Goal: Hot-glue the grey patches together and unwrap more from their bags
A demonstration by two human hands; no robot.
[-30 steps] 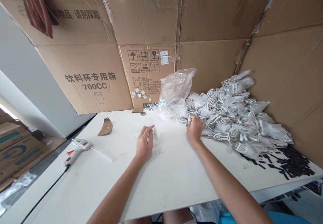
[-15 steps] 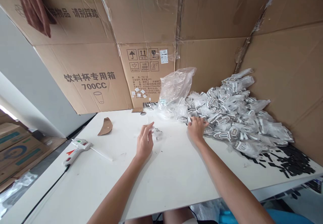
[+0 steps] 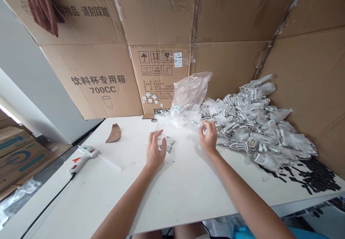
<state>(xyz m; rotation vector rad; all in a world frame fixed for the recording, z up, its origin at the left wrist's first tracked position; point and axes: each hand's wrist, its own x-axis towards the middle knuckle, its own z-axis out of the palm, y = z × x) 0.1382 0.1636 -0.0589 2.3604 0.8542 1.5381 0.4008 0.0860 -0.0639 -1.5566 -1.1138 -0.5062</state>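
My left hand (image 3: pixel 155 149) is over the white table, its fingers apart, beside a few small metallic pieces (image 3: pixel 168 145) on the tabletop. My right hand (image 3: pixel 208 136) pinches a small bagged piece (image 3: pixel 198 123) between thumb and fingertips, at the left edge of a large pile of silver parts in clear bags (image 3: pixel 248 124). Behind and between the hands stands a crumpled clear plastic bag (image 3: pixel 188 95) with a small label low on its left.
A white glue gun (image 3: pixel 83 158) with a black cord lies at the left, near a torn cardboard piece (image 3: pixel 114 133). Black strips (image 3: pixel 315 176) are scattered at the right. Cardboard walls (image 3: pixel 226 20) stand along the back and right; a brown cloth (image 3: pixel 41 7) hangs there.
My right hand has drawn slightly back from the pile with a small bagged piece in its fingers. The thumb of my left hand has spread, and more of the metallic pieces beside it show.
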